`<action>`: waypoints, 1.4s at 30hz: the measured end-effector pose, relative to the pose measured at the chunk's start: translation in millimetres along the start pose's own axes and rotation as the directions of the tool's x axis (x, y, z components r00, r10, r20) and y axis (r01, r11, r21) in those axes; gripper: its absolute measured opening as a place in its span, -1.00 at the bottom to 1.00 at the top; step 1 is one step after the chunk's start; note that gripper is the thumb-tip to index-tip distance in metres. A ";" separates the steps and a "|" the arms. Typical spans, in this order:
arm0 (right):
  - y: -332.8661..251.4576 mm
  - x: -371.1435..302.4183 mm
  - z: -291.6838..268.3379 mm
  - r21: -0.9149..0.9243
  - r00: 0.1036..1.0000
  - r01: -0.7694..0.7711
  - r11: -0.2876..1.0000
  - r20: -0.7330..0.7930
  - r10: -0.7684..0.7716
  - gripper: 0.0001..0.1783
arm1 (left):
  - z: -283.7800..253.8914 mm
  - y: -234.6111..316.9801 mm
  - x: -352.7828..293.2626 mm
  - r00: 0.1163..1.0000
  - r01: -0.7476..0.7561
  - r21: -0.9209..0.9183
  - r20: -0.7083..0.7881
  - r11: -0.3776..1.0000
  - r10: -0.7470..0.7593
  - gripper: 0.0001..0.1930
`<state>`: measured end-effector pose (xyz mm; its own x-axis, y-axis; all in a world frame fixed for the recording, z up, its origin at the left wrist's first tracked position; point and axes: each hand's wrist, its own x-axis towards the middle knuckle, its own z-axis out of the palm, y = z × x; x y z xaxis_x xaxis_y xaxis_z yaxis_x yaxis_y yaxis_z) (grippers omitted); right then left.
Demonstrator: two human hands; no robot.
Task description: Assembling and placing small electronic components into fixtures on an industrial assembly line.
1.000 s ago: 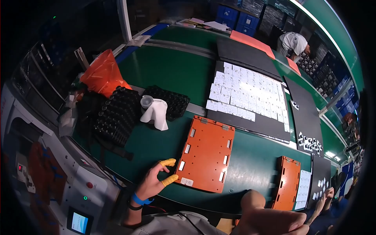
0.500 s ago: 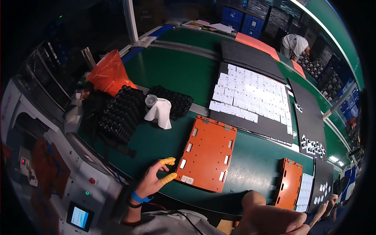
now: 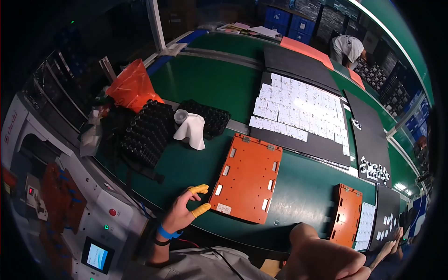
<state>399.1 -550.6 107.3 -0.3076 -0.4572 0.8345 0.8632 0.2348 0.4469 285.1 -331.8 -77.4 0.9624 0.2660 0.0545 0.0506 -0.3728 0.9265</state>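
Observation:
My left hand, with yellow finger cots on thumb and forefinger and a blue band at the wrist, is open. Its fingertips are beside the lower left edge of a flat orange fixture plate with slots and metal hinges, and nothing is in its grasp. At the lower right my right hand is curled closed, close to the camera; whatever its fingers may hold is hidden. Just beyond it lies a smaller-looking orange fixture.
Behind the plate, white circuit boards cover a black mat. Black trays, a white cloth and an orange bag lie to the left. A machine with a screen stands at lower left. Another person's hands are far right.
The whole view has shifted slightly. Both my hands keep nearly the same pose, the left beside the orange plate. The bent person at the back has moved a little.

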 end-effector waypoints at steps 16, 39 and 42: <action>-1.1 -19.3 -46.9 -0.026 0.925 -0.166 0.986 0.342 0.165 -0.82 | 3.6 3.2 5.5 0.988 -0.153 0.245 0.067 0.957 0.140 -0.26; 74.1 -123.7 8.8 0.277 -0.193 -0.908 -0.313 0.387 0.902 -0.88 | 9.6 -12.1 12.0 0.986 -0.156 0.404 0.011 0.902 0.166 -0.48; 73.6 -128.9 8.9 0.261 -0.159 -0.926 -0.274 0.389 0.908 -0.89 | 10.2 -13.2 11.8 0.985 -0.160 0.415 0.009 0.896 0.172 -0.48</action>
<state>498.7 -466.7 35.5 0.6766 0.6192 0.3984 -0.0562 0.5829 -0.8106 298.5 -332.9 -92.8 0.9592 0.1901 0.2093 0.0023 -0.7455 0.6665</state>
